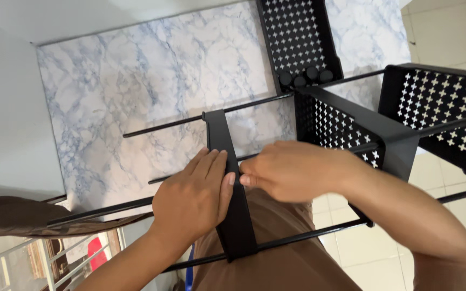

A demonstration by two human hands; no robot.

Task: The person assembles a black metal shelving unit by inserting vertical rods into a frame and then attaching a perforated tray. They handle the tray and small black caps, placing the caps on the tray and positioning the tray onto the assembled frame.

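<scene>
Your left hand (pixel 192 196) lies flat on the black crossbar (pixel 232 188), steadying it, while your right hand (pixel 292 170) fingers pinch its edge near the perforated basket (pixel 346 126) and 4 rods (pixel 200 117).

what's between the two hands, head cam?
In the head view, the flat black bar runs between the left hand and right hand; both touch it.

We are looking down at a blue-veined marble-patterned floor panel (pixel 152 86) lying toward eleven o'clock, a pale wall (pixel 6 118) running at nine, cream floor tiles (pixel 449 32) spreading from two to five.
</scene>
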